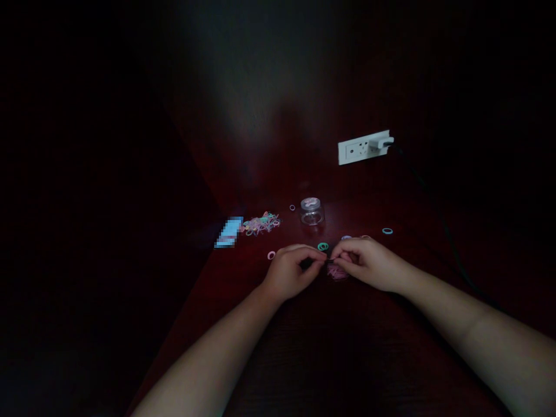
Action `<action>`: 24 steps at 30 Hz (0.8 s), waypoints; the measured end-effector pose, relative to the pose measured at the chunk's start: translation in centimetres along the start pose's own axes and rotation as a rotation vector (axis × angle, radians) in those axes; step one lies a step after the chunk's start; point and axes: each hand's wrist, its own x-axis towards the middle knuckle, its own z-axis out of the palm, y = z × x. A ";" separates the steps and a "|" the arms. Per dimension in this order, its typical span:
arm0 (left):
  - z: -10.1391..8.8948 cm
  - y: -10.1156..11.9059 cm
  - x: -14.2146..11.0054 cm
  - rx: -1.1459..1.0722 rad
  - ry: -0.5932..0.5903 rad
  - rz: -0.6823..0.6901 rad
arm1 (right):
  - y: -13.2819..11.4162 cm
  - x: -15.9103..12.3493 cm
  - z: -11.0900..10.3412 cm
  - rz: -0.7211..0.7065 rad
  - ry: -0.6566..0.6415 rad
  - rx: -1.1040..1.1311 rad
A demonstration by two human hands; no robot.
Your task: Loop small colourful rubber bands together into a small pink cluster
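My left hand [292, 271] and my right hand [367, 262] meet over a dark red table [347, 359], fingers curled in a pinch. Between the fingertips they hold a small pinkish bundle of elastic bands [337, 272], too dim to make out clearly. A teal band [322, 247] lies just beyond the fingers. A small clear jar [311, 211] stands farther back. To its left is a heap of coloured bands [262, 223].
Loose bands lie about: a pink one [271, 255], a teal one [387, 231], a small one [292, 207]. A white power strip [364, 147] with a plug and a dark cable sits at the back right. A blurred blue patch [229, 232] lies near the table's left edge.
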 end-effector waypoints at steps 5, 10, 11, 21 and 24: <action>-0.1 -0.4 -0.1 0.023 -0.038 0.022 | 0.3 0.0 0.0 -0.010 0.009 0.014; -0.2 -0.6 -0.2 0.109 -0.073 -0.001 | 0.1 -0.1 -0.1 -0.004 0.007 0.030; -0.2 -0.6 -0.2 0.124 -0.080 -0.003 | 0.1 -0.1 -0.1 -0.003 0.004 0.030; -0.2 -0.3 -0.1 0.168 -0.100 0.049 | -0.2 -0.1 -0.2 -0.005 -0.028 0.076; -0.2 -0.4 -0.1 0.175 -0.094 0.051 | -0.4 -0.1 -0.3 0.000 -0.039 0.091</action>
